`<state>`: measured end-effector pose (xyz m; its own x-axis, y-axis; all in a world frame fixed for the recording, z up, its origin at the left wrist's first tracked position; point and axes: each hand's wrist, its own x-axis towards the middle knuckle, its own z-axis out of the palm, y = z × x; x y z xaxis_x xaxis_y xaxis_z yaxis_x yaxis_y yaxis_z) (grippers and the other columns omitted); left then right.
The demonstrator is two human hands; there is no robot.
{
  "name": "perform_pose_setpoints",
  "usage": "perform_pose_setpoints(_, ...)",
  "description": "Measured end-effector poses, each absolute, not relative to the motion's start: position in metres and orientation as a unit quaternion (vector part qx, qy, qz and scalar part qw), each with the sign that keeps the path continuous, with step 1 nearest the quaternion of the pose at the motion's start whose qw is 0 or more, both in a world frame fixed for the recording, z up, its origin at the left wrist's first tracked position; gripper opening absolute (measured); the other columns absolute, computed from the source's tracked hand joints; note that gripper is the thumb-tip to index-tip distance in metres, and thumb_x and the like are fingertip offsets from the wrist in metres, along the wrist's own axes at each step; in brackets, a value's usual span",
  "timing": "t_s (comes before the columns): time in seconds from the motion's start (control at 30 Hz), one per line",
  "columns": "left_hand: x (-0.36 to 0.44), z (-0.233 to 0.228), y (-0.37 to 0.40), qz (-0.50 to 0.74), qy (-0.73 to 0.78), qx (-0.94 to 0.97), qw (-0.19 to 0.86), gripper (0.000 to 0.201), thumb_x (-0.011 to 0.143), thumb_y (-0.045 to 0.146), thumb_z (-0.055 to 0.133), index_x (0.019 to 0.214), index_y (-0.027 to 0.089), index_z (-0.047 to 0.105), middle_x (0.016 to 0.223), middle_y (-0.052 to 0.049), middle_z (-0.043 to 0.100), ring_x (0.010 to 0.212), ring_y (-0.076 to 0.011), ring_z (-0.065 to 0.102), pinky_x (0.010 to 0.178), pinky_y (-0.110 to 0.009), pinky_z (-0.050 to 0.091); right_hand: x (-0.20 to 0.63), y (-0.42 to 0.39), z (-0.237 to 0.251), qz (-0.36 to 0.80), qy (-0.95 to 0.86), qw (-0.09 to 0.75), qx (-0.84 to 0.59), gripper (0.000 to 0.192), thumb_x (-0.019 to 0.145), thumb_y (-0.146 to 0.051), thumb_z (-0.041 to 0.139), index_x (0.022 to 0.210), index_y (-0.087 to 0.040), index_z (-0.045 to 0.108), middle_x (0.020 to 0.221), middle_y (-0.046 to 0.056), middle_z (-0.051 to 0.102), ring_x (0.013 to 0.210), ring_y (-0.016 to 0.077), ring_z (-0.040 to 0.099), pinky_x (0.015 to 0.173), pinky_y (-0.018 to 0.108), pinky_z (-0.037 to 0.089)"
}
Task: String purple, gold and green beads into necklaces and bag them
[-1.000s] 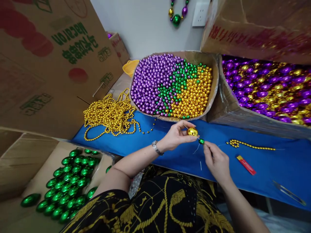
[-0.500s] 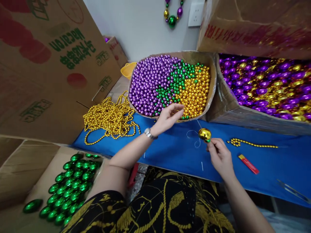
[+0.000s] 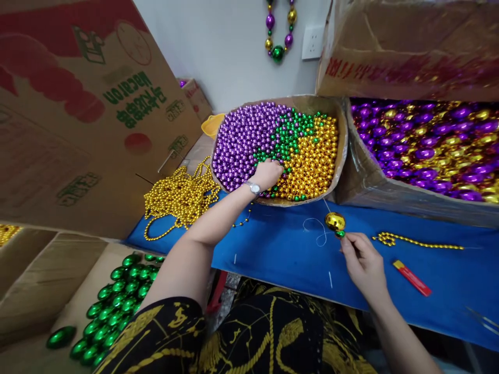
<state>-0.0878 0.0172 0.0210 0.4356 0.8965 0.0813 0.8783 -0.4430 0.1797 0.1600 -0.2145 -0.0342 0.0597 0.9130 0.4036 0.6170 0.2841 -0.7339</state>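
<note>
Step, apparently: picking small beads (image 3: 245, 135) from the bin (image 3: 343, 143), left hand (image 3: 268, 175) among them, whether closed on any cannot be told; a fine fingertip pinch is called for. Right hand (image 3: 364, 259): clamped on green bead (image 3: 340, 234), gold bead (image 3: 334, 221) adjoining, over blue cloth (image 3: 273, 239). Versus half a second ago: left hand deeper into the bin, right-hand hold unchanged.

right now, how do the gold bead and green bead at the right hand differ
The gold bead is larger; the green bead is smaller. The right hand pinches the green bead, while the gold bead sits just beyond its grip. Both are shiny.
</note>
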Motion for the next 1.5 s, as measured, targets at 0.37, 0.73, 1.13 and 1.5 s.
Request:
perform_pose_setpoints(0.37,-0.074,0.03,-0.05,0.414,0.349,0.507,0.67,0.023,0.081,0.027,0.069,0.102,0.017,0.065,0.092,-0.004,0.069,0.081,-0.0126,0.067,0.08,-0.031,0.055,0.145,-0.214,-0.021,0.077,-0.698,0.433,-0.565,0.012,0.094,-0.02,0.052,0.098,-0.02,0.064,0.087,0.004,0.065,0.078,0.0139,0.064,0.074,0.026,0.051)
perform_pose_setpoints(0.73,-0.068,0.024,-0.104,0.472,0.292,0.326,0.765,0.019,0.075,0.018,0.077,0.093,0.014,0.072,0.081,-0.003,0.071,0.078,-0.0127,0.071,0.077,-0.025,0.057,0.143,-0.222,-0.021,0.026,-0.724,0.418,-0.548,0.013,0.094,-0.018,0.053,0.101,-0.019,0.064,0.088,0.004,0.065,0.079,0.0125,0.064,0.075,0.024,0.052)
perform_pose_setpoints(1.13,-0.076,0.02,-0.114,0.495,0.294,0.395,0.717,0.021,0.075,0.023,0.078,0.095,0.019,0.074,0.1,-0.004,0.072,0.082,-0.0113,0.068,0.075,-0.024,0.055,0.145,-0.224,-0.021,-0.009,-0.741,0.405,-0.536,0.016,0.093,-0.018,0.054,0.106,-0.018,0.065,0.089,0.005,0.065,0.077,0.0123,0.064,0.071,0.023,0.052)
perform_pose_setpoints(1.5,-0.081,0.012,-0.125,0.503,0.304,0.512,0.627,0.023,0.074,0.022,0.079,0.095,0.017,0.068,0.094,-0.004,0.073,0.088,-0.0121,0.067,0.083,-0.027,0.054,0.136,-0.217,-0.03,-0.078,-0.744,0.366,-0.554,0.018,0.094,-0.023,0.054,0.105,-0.019,0.067,0.088,0.005,0.066,0.074,0.0127,0.063,0.068,0.023,0.05)
